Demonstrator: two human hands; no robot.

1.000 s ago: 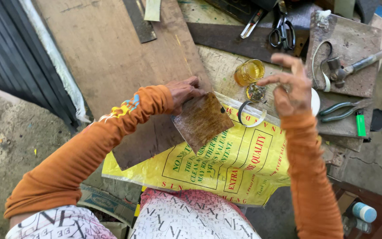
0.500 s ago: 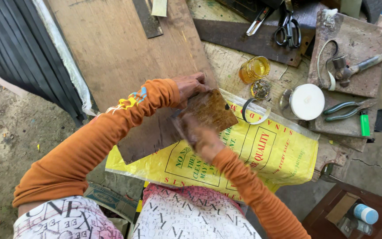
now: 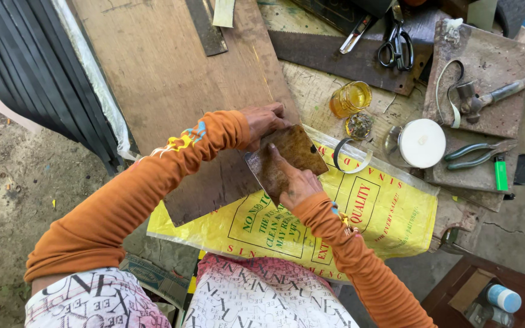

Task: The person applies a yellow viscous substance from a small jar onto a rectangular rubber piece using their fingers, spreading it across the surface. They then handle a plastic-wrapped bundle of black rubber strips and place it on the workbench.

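The left hand (image 3: pixel 262 123) grips the far edge of a brown mottled sheet piece (image 3: pixel 299 155), its fingers curled shut around that edge. The right hand (image 3: pixel 296 182) lies flat on the piece's near side, fingers stretched out and pressing down rather than closed about it. The piece sits partly on a dark leather-like slab (image 3: pixel 211 188) and partly over a yellow printed sack (image 3: pixel 390 212) spread across the middle of the counter (image 3: pixel 317 91).

Toward the counter's far edge stand a small glass of amber liquid (image 3: pixel 350 97) and an open round tin (image 3: pixel 358 125), with a curved metal strip (image 3: pixel 350 161) just beside the piece and a white-lidded jar (image 3: pixel 420 143) near it. Scissors (image 3: pixel 396 45), a hammer (image 3: pixel 499 94), pliers (image 3: pixel 475 155) and a green lighter (image 3: pixel 500 173) lie toward the right edge.

The likely risk: the sack is slick, so a hard press could make the piece skid toward the glass of liquid, which stands near enough to be knocked and spilled. The piece's corner could also catch the metal strip.
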